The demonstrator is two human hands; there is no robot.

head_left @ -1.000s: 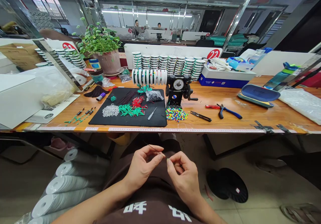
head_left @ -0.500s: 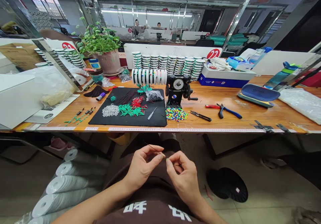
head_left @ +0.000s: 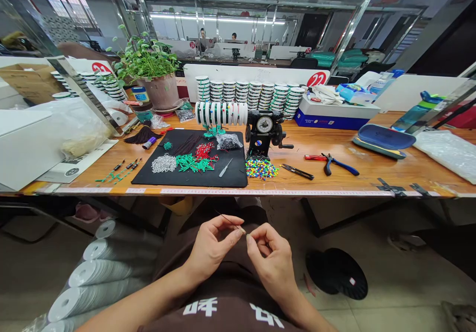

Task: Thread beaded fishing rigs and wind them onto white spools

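Pinching a thin needle (head_left: 228, 221) between thumb and forefinger, the left hand (head_left: 210, 247) sits just beside the right hand (head_left: 275, 262) (fingertips pressed together, contents unclear); a slack grip could drop the needle floorward.

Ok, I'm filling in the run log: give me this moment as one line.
left hand: pinches thin needle | right hand: pinched shut at needle's tip | both held low, below table edge

At six o'clock the left hand (head_left: 210, 247) pinched a thin needle (head_left: 228, 221); the right hand (head_left: 273, 262), fingertips pinched, sat just beside its tip.
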